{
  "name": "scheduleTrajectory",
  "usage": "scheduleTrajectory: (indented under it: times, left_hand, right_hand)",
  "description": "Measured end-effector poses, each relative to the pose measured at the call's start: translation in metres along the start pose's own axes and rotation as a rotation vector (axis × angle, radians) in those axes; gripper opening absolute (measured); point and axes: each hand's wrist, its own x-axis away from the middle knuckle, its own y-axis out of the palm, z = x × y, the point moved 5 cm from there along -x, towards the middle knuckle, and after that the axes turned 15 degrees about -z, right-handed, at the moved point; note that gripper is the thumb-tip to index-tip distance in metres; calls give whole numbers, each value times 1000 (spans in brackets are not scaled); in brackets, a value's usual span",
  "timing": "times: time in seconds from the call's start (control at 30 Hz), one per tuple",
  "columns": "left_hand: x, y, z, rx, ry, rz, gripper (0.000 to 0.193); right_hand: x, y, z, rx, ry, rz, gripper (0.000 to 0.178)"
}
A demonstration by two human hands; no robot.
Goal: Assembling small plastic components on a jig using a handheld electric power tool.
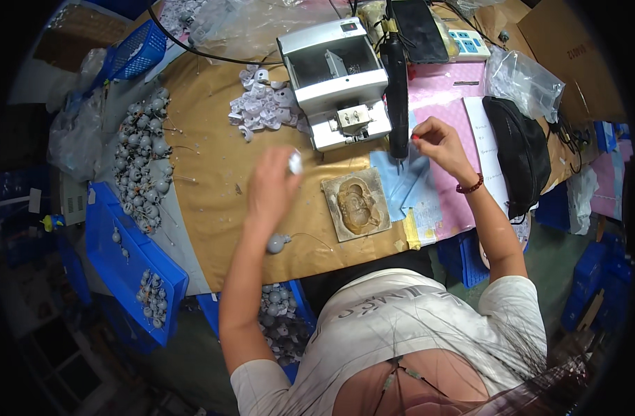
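Note:
My left hand, slightly blurred, is over the brown-covered table with a small white plastic piece at its fingertips. Close to that wrist lies a grey ball-shaped part with a thin wire. My right hand is pinched closed beside the black electric screwdriver; a tiny red spot shows at the fingertips, too small to name. The screwdriver hangs tip down above a blue cloth. Between my hands sits a square mould-like fixture with a rounded hollow.
A silver screw feeder stands behind the fixture, with a pile of white plastic pieces beside it. Many grey ball parts lie at left, near a blue bin. A black pouch and power strip are at right.

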Motion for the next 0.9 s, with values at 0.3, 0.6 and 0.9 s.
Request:
scheduleTrajectory:
  times: [0.3,0.6,0.9]
  left_hand:
    - [28,83,82,-71,78,-348,36]
    - [65,52,66,101,-49,7,69]
    - [184,92,-42,84,-581,350,61]
  right_hand:
    - [12,102,-39,309,-186,-310,14]
    - [25,156,-25,1065,-576,-382,33]
    - [38,161,-27,1219,-552,-363,34]
